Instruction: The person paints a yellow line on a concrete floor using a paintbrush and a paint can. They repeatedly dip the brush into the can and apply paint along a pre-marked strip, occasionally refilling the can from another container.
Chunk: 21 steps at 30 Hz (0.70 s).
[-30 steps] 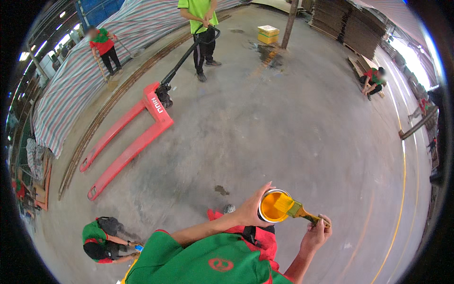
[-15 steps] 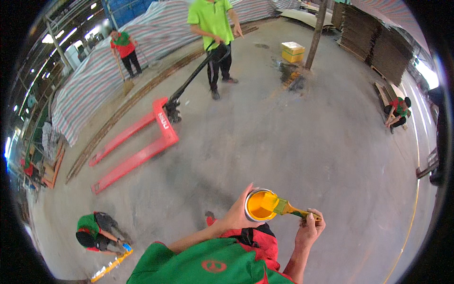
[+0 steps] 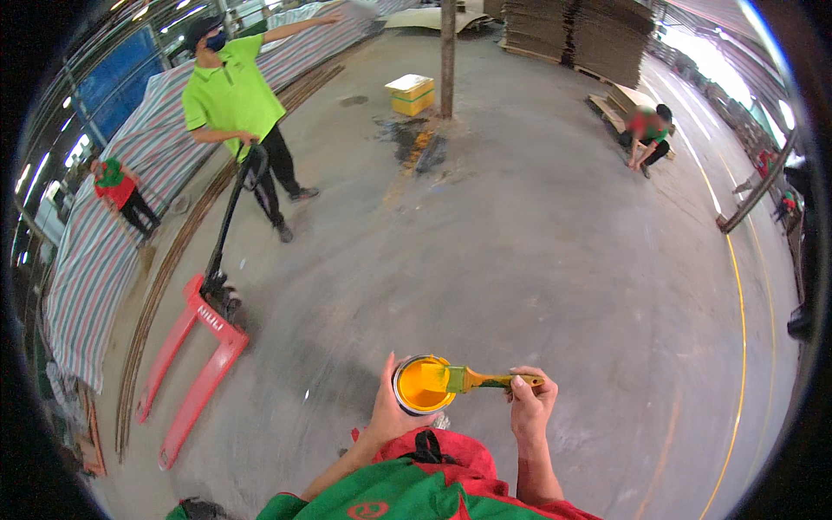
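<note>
My left hand (image 3: 390, 407) is wrapped round the side of a round paint can (image 3: 400, 400) in front of my body. Bright yellow paint (image 3: 416, 390) coats the inside of the can and part of its rim. Between its fingers and thumb my right hand (image 3: 530, 406) grips the handle of a flat paintbrush (image 3: 492, 380), held nearly level. The bristles, covered in yellow, lie over the can's opening. Green and yellow paint marks the handle.
A red pallet jack (image 3: 201, 334) stands at the left, its handle held by a person in a lime shirt (image 3: 230, 91) with one arm stretched out. A person crouches (image 3: 646, 139) at far right near stacked brown sheets (image 3: 572, 35). A post (image 3: 447, 61) rises beside a yellow box (image 3: 410, 95).
My view has turned to the right. The person in the lime shirt has raised an arm outward. Both my hands still hold the can and the brush, its bristles over the opening.
</note>
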Tool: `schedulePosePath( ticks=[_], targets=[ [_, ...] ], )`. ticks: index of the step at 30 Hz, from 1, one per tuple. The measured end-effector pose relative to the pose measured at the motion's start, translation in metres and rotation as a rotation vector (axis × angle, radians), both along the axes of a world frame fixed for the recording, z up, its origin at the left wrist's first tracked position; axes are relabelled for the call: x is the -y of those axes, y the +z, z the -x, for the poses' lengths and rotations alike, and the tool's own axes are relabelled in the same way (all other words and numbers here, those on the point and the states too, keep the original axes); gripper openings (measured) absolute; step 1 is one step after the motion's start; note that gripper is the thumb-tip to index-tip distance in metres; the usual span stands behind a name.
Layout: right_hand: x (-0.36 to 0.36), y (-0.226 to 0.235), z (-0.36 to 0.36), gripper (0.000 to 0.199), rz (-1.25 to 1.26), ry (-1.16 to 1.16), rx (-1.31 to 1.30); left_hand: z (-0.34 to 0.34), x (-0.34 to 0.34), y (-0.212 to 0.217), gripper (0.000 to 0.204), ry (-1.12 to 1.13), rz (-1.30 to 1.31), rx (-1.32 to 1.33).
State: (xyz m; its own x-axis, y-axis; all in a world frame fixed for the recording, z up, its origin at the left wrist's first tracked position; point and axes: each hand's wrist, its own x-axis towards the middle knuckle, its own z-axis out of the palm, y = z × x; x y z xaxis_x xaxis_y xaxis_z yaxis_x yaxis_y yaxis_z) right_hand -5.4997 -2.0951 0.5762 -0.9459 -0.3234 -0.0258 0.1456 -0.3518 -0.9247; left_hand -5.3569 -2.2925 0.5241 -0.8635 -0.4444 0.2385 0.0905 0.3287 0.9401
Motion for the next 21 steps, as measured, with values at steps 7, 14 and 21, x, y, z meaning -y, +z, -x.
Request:
schedulePosePath(
  ticks=[7,14,21],
  targets=[
    [0.027,0.005,0.108,0.019,-0.020,-0.143,-0.083,0.135,0.046,-0.006,0.135,-0.116,0.092,-0.075],
    [0.053,0.032,0.189,0.015,0.036,-0.294,-0.086,0.241,0.090,0.013,0.134,-0.215,0.132,-0.120],
    [0.090,0.018,0.261,0.014,0.108,-0.245,0.016,0.314,0.118,0.014,0.131,-0.239,0.039,-0.115]
  ],
)
